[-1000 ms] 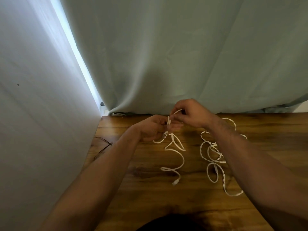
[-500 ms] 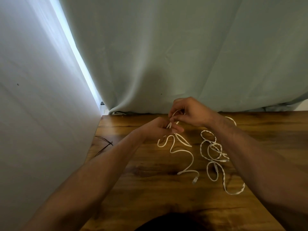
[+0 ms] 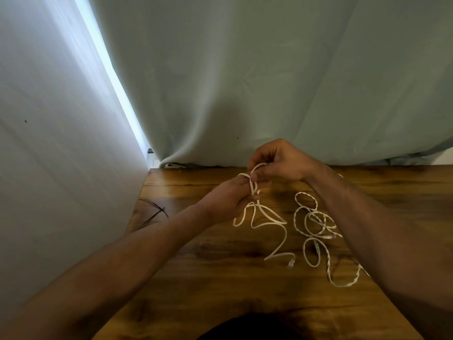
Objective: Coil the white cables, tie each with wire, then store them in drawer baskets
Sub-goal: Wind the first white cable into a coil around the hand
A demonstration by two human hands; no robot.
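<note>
Head view: coiling at an early stage. The left hand (image 3: 228,195) grips the first few turns of a smooth white cable (image 3: 269,213) above the counter (image 3: 220,278). The right hand (image 3: 282,163) pinches the next loop against them, fingers curled. Most of that cable trails loose on the wood, its plug end free. A second, twisted white cable (image 3: 295,218) lies uncoiled just to the right. Thin dark wire (image 3: 154,212) rests near the counter's left edge, apparently unused. No tie is made; no drawer baskets are visible.

A pale green curtain (image 3: 245,82) hangs behind my wooden tabletop (image 3: 220,285); a white wall (image 3: 49,180) stands left, with perhaps daylight (image 3: 115,89) in the gap.
</note>
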